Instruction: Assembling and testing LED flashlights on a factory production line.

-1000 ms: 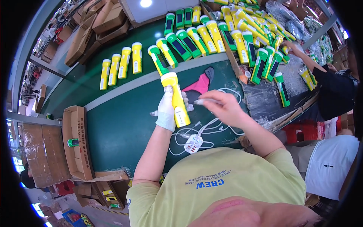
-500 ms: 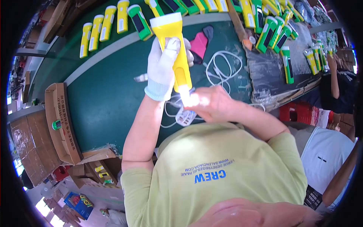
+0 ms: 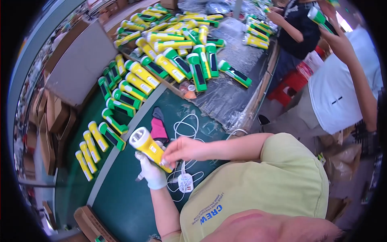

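Note:
My left hand point(image 3: 151, 172), in a white glove, is closed round a yellow flashlight point(image 3: 152, 150) with a white head and a clear round lens. The flashlight leans to the upper left, its lens turned upward. Bare and pinched, my right hand point(image 3: 184, 149) holds the flashlight's narrow tail end, and its fingers partly cover that end. Close below lies a white power strip point(image 3: 186, 182) with a tangled white cable point(image 3: 186, 126) on the green tabletop point(image 3: 117, 180). Beyond the flashlight lies a pink and grey cloth point(image 3: 158, 128).
Yellow and green flashlights point(image 3: 139, 82) line the table's far side, with a large heap point(image 3: 169, 37) behind them. One green flashlight point(image 3: 235, 74) lies apart on the dark board. A cardboard tray point(image 3: 92, 224) stands at the near left. Co-workers are at the right, one holding a flashlight point(image 3: 320, 19).
My view has swung right, showing more of the heap. The flashlight has tipped so its lens faces up. The bright glow at its tail end no longer shows. Both hands still hold it.

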Demonstrator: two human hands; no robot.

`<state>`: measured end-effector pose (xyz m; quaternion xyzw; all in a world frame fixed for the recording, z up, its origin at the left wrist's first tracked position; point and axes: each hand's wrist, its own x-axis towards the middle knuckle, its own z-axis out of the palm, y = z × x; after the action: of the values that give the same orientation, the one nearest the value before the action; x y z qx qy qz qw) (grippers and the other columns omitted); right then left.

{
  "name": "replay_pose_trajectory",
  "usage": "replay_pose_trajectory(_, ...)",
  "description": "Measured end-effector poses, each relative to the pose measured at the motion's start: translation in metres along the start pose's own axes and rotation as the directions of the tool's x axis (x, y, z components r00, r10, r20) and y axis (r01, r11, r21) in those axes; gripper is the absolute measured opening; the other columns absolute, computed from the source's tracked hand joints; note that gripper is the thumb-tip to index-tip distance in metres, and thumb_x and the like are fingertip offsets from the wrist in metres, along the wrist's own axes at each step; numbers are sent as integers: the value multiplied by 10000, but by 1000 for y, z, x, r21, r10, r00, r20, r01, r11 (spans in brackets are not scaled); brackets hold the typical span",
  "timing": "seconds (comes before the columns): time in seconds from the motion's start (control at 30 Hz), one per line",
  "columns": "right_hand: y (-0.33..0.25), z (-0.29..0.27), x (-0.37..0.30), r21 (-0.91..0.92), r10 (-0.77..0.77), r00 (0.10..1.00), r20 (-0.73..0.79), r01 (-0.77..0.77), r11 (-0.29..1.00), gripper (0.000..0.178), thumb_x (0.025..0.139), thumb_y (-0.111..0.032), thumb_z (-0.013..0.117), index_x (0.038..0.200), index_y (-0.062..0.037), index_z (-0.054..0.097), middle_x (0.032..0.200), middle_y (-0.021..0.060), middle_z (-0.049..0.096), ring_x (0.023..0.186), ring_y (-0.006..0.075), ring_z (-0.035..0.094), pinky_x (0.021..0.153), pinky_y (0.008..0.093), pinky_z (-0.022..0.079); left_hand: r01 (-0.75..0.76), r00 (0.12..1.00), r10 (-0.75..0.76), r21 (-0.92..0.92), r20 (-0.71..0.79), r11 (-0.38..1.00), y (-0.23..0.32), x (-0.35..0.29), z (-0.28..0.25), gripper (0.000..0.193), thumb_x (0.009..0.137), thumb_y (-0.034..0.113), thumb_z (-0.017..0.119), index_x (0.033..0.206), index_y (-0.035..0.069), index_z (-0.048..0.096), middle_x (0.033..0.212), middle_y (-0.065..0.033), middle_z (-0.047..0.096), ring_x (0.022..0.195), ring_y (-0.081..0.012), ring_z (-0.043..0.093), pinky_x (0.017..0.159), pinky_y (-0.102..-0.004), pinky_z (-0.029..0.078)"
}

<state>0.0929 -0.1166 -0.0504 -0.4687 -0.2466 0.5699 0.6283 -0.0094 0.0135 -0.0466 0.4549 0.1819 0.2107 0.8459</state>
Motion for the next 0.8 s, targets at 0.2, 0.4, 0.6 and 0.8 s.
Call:
replay_pose_trajectory(0.2,-43,-16,-5,-293,-478,877,-48,445,846,149,918,-74,646,1040,6,675,953,11,674,881,50,600,782,214,491,262,964,-195,-510,181,820,7,-2,8,655,942,549,506,1337,32,425,929,-31,466,727,-116,409,601,-240,363)
replay_pose_trajectory(0.4,-60,-4,-1,-522,-510,859,-47,414,745,134,922,-33,618,1030,31,663,944,59,671,830,75,624,707,210,504,207,978,-192,-380,78,902,6,-12,19,569,968,565,432,1215,61,516,1009,-84,616,758,-198,595,639,-335,511)
replay_pose_trajectory(0.6,-64,11,-7,-742,-613,782,108,474,473,96,889,11,611,967,10,666,799,67,635,662,98,597,559,226,463,-100,995,100,-18,-28,995,7,-24,16,440,982,419,491,1193,35,457,945,-99,630,760,-169,610,658,-320,528)
replay_pose_trajectory(0.8,-57,17,-8,-789,-697,688,202,536,301,105,848,33,611,937,-1,656,768,76,641,624,170,621,526,276,460,-201,978,206,228,1,953,14,-33,19,448,967,330,546,1262,25,402,995,-72,587,816,-139,608,669,-292,530)
